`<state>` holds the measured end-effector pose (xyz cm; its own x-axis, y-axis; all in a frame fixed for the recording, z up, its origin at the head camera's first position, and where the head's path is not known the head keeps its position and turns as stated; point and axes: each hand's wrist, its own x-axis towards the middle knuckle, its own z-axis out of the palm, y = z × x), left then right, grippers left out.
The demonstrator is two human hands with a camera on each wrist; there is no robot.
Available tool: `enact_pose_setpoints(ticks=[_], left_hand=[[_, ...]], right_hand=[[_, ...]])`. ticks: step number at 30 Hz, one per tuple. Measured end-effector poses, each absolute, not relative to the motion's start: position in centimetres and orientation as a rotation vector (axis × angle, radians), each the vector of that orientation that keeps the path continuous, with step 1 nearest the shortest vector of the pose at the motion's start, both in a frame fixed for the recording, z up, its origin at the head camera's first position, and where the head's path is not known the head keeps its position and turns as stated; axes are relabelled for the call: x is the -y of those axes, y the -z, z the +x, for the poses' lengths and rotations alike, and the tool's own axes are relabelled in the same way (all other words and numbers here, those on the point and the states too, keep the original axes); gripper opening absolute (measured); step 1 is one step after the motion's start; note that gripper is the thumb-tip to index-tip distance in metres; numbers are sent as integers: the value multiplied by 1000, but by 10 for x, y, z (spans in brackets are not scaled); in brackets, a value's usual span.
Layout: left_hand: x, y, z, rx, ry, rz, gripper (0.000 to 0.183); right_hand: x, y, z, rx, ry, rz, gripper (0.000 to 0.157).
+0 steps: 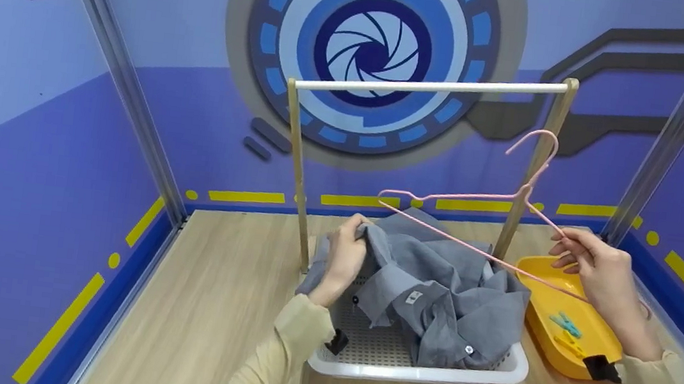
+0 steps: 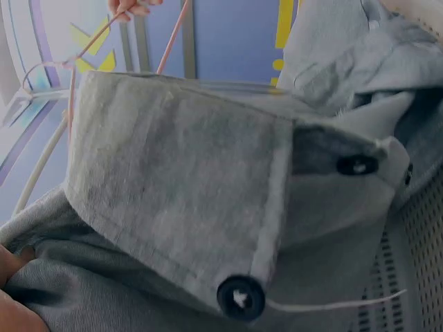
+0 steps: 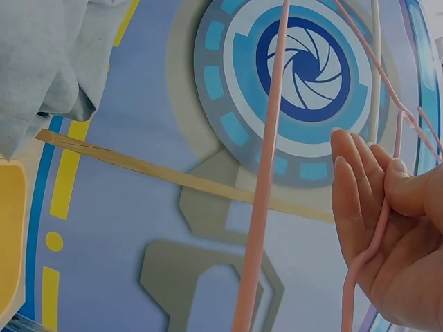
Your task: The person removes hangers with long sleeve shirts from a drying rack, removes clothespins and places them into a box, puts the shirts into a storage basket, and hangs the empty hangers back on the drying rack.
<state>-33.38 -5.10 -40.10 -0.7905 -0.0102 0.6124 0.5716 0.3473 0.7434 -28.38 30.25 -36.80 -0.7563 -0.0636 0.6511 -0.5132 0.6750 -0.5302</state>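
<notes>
Over the basket (image 1: 418, 374), the left grip (image 1: 344, 253) is holding the shirt (image 1: 453, 288); the right grip (image 1: 606, 277) is pinching the hanger (image 1: 526, 191).

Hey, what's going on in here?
A person is handling a grey shirt and a pink hanger. Their left hand grips the shirt, which lies bunched in a white basket. Their right hand holds the hanger up; it isn't inside the shirt. A rack with a white bar rises behind, and a yellow tray holding small pegs sits on the right.
</notes>
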Motion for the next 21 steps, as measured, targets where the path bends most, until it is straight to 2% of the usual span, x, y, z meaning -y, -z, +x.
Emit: enact_pose_setpoints(ticks=[9,17,21], left_hand=[[10,421,-334,2371,1246,-625,31],[-4,440,-335,2904,843,-878,11],[-5,447,-331,3148,702,-901,3]], right_hand=[[-300,371,-284,2300,-998,422,19],[-299,374,-285,2309,-1015,446,18],[-300,376,-287,2299,-1010,470,18]])
